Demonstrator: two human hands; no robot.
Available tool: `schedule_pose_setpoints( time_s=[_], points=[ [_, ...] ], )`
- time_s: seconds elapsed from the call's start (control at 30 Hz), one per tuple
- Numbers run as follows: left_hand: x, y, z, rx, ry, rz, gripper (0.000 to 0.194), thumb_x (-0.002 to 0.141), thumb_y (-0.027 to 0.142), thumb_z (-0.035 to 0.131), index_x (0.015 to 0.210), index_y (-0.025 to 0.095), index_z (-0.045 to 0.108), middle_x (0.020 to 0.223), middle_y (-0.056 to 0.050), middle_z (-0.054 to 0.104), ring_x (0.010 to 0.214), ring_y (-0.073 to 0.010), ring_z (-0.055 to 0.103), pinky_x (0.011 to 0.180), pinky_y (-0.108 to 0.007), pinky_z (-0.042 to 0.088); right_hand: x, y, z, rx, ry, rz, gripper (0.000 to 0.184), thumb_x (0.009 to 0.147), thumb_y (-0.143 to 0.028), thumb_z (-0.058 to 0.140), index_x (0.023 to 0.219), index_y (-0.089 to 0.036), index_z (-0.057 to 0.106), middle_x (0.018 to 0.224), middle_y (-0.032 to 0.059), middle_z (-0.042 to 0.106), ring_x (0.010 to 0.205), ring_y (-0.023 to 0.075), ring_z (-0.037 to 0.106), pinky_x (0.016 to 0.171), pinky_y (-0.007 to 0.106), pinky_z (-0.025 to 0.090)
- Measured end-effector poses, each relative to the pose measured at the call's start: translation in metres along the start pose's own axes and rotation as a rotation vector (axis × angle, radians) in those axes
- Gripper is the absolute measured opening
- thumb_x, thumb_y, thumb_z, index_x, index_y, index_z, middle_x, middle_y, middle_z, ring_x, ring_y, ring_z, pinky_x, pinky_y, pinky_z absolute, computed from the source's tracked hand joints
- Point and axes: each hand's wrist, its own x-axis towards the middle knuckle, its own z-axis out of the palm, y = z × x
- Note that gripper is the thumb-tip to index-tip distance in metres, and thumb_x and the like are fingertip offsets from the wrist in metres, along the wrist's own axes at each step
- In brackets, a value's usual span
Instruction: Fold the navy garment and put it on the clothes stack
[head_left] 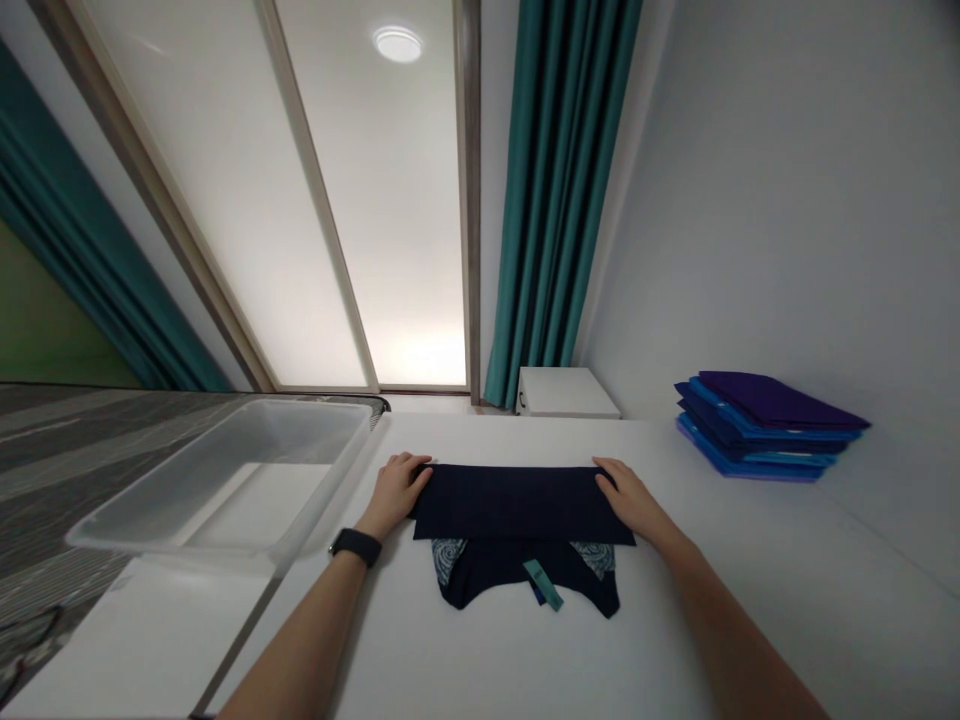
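A dark navy tank top (pixel 517 505) lies partly folded on the white table, its lower part turned up into a flat band across the far side. The scooped neckline and the straps point toward me, with blue-and-white patterned patches at both sides. A teal tag (pixel 543 584) rests at the neckline. My left hand (pixel 396 492), below a black wristwatch (pixel 355 546), grips the far left corner of the fold between thumb and fingers. At the far right corner, my right hand (pixel 627 495) pinches the cloth in the same way. Some fingertips are hidden behind the edge.
An open translucent plastic bin (pixel 300 510) stands to the left, with nothing visible in it. On the right, a stack of folded blue and purple cloth items (pixel 772 425) sits near the wall. A white cabinet (pixel 566 392) is beyond the far edge of the table (pixel 480 670).
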Motion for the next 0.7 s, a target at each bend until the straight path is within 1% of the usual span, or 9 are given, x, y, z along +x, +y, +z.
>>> schedule_pose_setpoints(
  time_s=[0.13,0.23,0.3,0.37,0.43,0.53,0.63,0.7],
  points=[
    [0.001,-0.001,0.003,0.017,-0.004,-0.001,0.028,0.09,0.036,0.05,0.105,0.023,0.071,0.096,-0.006,0.067,0.095,-0.024,0.059,0.087,-0.039,0.046,0.002,0.004,-0.003,0.064,0.042,-0.03,0.042,0.094,-0.03,0.036,0.122,-0.012,0.061,0.121,0.0151,0.063,0.115,0.0234,0.055,0.105,0.04,0.04],
    [0.003,-0.002,0.003,-0.007,-0.028,0.002,0.027,0.09,0.035,0.049,0.099,0.022,0.07,0.095,-0.006,0.067,0.095,-0.0244,0.058,0.086,-0.039,0.046,0.004,0.004,-0.004,0.052,0.054,-0.036,0.038,0.093,-0.031,0.039,0.115,-0.013,0.064,0.11,0.0136,0.064,0.107,0.0237,0.057,0.1,0.04,0.042],
    [0.005,-0.003,0.003,-0.026,-0.03,0.008,0.026,0.09,0.035,0.049,0.097,0.021,0.07,0.094,-0.007,0.067,0.095,-0.0249,0.058,0.086,-0.039,0.046,0.005,0.004,-0.004,0.026,0.062,-0.024,0.032,0.092,-0.03,0.042,0.107,-0.015,0.066,0.102,0.0118,0.064,0.102,0.0239,0.057,0.097,0.039,0.042],
    [0.005,-0.004,0.004,-0.04,-0.014,0.007,0.027,0.09,0.035,0.048,0.096,0.02,0.069,0.094,-0.007,0.067,0.095,-0.0253,0.059,0.087,-0.039,0.046,0.006,0.003,-0.003,0.001,0.069,-0.012,0.027,0.091,-0.03,0.044,0.1,-0.017,0.066,0.097,0.0105,0.064,0.099,0.0241,0.056,0.095,0.039,0.042],
    [0.005,-0.004,0.006,-0.044,0.012,0.001,0.027,0.09,0.035,0.047,0.096,0.02,0.069,0.093,-0.008,0.067,0.094,-0.0253,0.059,0.087,-0.04,0.046,0.007,0.002,-0.004,-0.011,0.073,-0.005,0.025,0.091,-0.029,0.044,0.096,-0.018,0.065,0.095,0.0098,0.064,0.097,0.0243,0.056,0.092,0.038,0.042],
    [0.005,-0.005,0.007,-0.043,0.032,-0.006,0.03,0.092,0.036,0.044,0.099,0.02,0.069,0.094,-0.008,0.066,0.095,-0.0253,0.059,0.087,-0.04,0.046,0.006,-0.001,-0.008,-0.034,0.08,-0.008,0.025,0.092,-0.029,0.044,0.097,-0.019,0.065,0.095,0.0093,0.063,0.095,0.0247,0.055,0.09,0.039,0.043],
    [0.004,-0.004,0.007,-0.025,0.021,-0.008,0.033,0.093,0.037,0.042,0.102,0.02,0.069,0.097,-0.008,0.067,0.097,-0.0251,0.059,0.088,-0.04,0.046,0.003,-0.009,-0.016,-0.093,0.131,-0.022,0.027,0.091,-0.026,0.044,0.106,-0.018,0.065,0.099,0.0108,0.062,0.096,0.0261,0.054,0.089,0.04,0.043],
    [0.003,-0.003,0.006,0.001,0.013,-0.003,0.033,0.093,0.037,0.042,0.104,0.021,0.068,0.098,-0.008,0.067,0.098,-0.0252,0.059,0.089,-0.04,0.046,0.001,-0.02,-0.022,-0.116,0.174,-0.044,0.03,0.091,-0.024,0.044,0.113,-0.018,0.063,0.103,0.012,0.062,0.1,0.0269,0.054,0.09,0.041,0.044]
  ],
)
